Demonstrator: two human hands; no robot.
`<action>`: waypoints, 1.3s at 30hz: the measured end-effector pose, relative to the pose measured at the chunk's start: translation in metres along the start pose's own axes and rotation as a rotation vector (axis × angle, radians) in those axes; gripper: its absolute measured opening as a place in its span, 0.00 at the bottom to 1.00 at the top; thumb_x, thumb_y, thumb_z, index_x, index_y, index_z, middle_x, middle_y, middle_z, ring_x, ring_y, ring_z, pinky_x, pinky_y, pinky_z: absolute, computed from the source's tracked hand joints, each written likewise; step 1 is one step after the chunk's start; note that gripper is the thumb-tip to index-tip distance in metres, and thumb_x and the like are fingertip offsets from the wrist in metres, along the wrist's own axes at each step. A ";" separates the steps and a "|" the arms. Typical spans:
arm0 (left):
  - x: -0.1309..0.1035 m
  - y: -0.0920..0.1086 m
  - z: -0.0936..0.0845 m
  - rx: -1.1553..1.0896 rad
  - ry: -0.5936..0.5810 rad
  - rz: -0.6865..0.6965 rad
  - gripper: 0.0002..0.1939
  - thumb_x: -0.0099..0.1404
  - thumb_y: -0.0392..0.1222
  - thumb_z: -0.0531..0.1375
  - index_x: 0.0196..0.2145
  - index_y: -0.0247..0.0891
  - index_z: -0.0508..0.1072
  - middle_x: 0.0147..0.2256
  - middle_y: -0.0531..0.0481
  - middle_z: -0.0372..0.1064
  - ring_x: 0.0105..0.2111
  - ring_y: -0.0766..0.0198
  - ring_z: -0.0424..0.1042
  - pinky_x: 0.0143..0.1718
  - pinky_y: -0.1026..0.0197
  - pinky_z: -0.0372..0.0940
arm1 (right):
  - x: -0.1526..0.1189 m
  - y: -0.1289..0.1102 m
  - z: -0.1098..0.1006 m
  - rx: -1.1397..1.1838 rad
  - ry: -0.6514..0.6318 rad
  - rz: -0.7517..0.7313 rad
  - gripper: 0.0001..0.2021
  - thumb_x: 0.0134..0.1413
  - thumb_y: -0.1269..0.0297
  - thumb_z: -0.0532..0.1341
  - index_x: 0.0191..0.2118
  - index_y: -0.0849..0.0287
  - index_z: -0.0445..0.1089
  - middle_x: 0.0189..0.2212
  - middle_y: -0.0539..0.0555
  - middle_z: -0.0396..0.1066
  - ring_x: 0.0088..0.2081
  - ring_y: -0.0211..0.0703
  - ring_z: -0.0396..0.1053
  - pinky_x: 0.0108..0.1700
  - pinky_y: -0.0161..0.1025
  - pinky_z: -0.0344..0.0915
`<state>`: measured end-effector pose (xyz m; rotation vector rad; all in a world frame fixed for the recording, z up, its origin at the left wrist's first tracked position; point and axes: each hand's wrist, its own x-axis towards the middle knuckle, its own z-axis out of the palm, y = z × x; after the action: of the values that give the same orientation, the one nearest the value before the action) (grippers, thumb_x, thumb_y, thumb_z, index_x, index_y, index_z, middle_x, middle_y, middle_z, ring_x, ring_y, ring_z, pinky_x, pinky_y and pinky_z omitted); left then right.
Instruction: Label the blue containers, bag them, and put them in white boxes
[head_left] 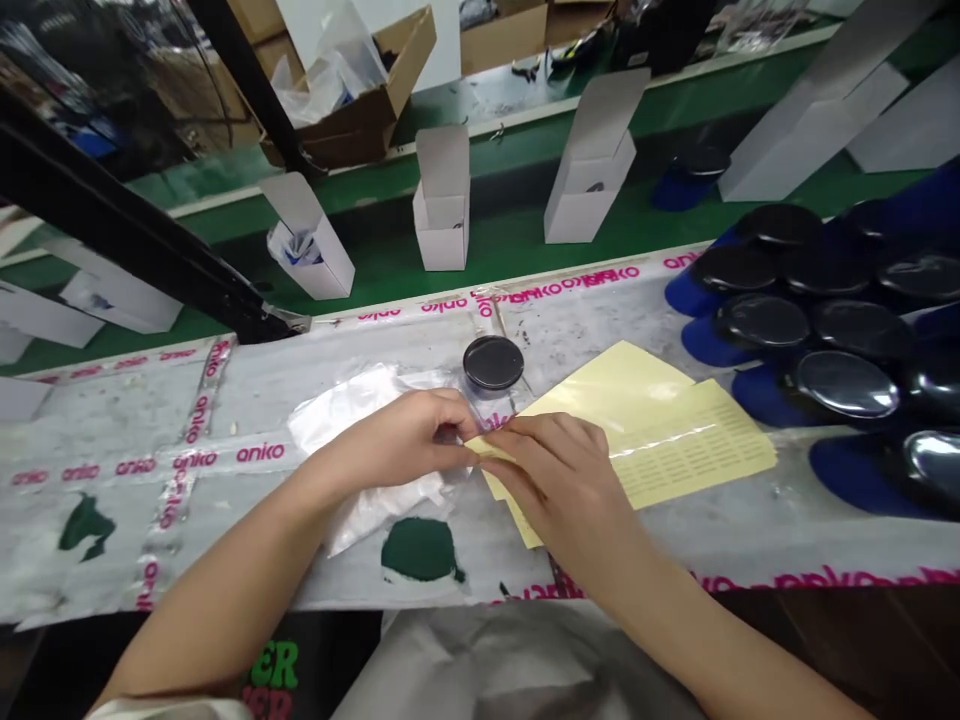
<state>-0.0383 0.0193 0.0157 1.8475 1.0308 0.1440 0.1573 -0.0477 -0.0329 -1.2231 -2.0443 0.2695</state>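
Observation:
Both my hands meet over a yellow label sheet (705, 455) printed with rows of small text. My right hand (566, 465) is closed on its left end, which is folded up between the fingers. The thumb and fingertips of my left hand (409, 440) pinch the same folded yellow edge; whether a single label is between them is hidden. Another yellow sheet (622, 380) lies partly beneath. Just beyond my fingertips stands a container with a black lid (493, 362). Under my left wrist lie white plastic bags (337, 415).
Several blue containers with black lids (765, 322) crowd the right side. Open white boxes (442, 225) stand along the green conveyor (502, 210) behind the table. A black post (150, 210) slants across the left. The table's covering (255, 520) has torn patches showing green.

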 end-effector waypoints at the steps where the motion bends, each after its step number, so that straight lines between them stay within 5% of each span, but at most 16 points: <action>1: 0.001 0.000 0.002 -0.075 -0.009 -0.018 0.02 0.64 0.37 0.62 0.33 0.40 0.75 0.32 0.53 0.72 0.31 0.64 0.70 0.33 0.63 0.64 | 0.001 0.000 -0.002 0.009 0.018 0.009 0.05 0.66 0.67 0.61 0.43 0.56 0.74 0.38 0.55 0.80 0.41 0.48 0.74 0.43 0.47 0.63; 10: 0.005 -0.006 0.018 -0.483 0.022 0.012 0.10 0.62 0.36 0.65 0.36 0.40 0.66 0.27 0.57 0.70 0.26 0.70 0.67 0.27 0.67 0.60 | 0.002 0.001 -0.013 0.067 0.139 -0.031 0.09 0.61 0.77 0.64 0.40 0.53 0.73 0.32 0.49 0.81 0.33 0.41 0.78 0.46 0.46 0.67; 18: 0.008 -0.001 0.018 -0.574 -0.007 -0.012 0.09 0.62 0.36 0.65 0.42 0.38 0.75 0.28 0.54 0.72 0.29 0.67 0.71 0.32 0.63 0.65 | -0.006 0.006 -0.016 -0.006 0.133 -0.153 0.12 0.59 0.82 0.63 0.42 0.57 0.72 0.38 0.56 0.82 0.36 0.42 0.79 0.60 0.57 0.62; 24: 0.008 -0.004 0.027 -0.552 0.054 0.056 0.12 0.61 0.39 0.67 0.42 0.39 0.73 0.28 0.56 0.69 0.28 0.68 0.70 0.30 0.64 0.63 | -0.007 0.008 -0.009 0.090 0.075 -0.032 0.10 0.62 0.77 0.60 0.44 0.54 0.66 0.40 0.54 0.77 0.43 0.44 0.75 0.58 0.52 0.63; 30: 0.010 -0.003 0.034 -0.522 0.071 0.081 0.08 0.61 0.34 0.64 0.39 0.38 0.72 0.28 0.56 0.66 0.27 0.69 0.65 0.29 0.64 0.60 | -0.006 0.008 -0.009 0.370 -0.031 0.192 0.06 0.65 0.72 0.58 0.41 0.52 0.67 0.43 0.54 0.67 0.46 0.42 0.70 0.46 0.40 0.69; 36: 0.011 -0.002 0.035 -0.541 0.102 0.073 0.09 0.60 0.32 0.63 0.38 0.39 0.69 0.27 0.58 0.63 0.26 0.70 0.63 0.28 0.65 0.58 | -0.003 0.005 -0.016 0.616 -0.082 0.405 0.03 0.65 0.65 0.60 0.37 0.52 0.70 0.43 0.52 0.68 0.48 0.42 0.70 0.48 0.39 0.68; 39: 0.007 0.001 0.029 -0.382 0.077 0.067 0.08 0.60 0.31 0.62 0.36 0.39 0.68 0.27 0.58 0.63 0.27 0.70 0.63 0.29 0.65 0.58 | 0.001 0.010 -0.024 0.705 -0.081 0.508 0.04 0.64 0.62 0.62 0.36 0.51 0.71 0.42 0.51 0.69 0.46 0.42 0.70 0.49 0.40 0.68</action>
<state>-0.0190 0.0045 -0.0010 1.5372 0.9206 0.4257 0.1802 -0.0465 -0.0202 -1.2390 -1.4477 1.1808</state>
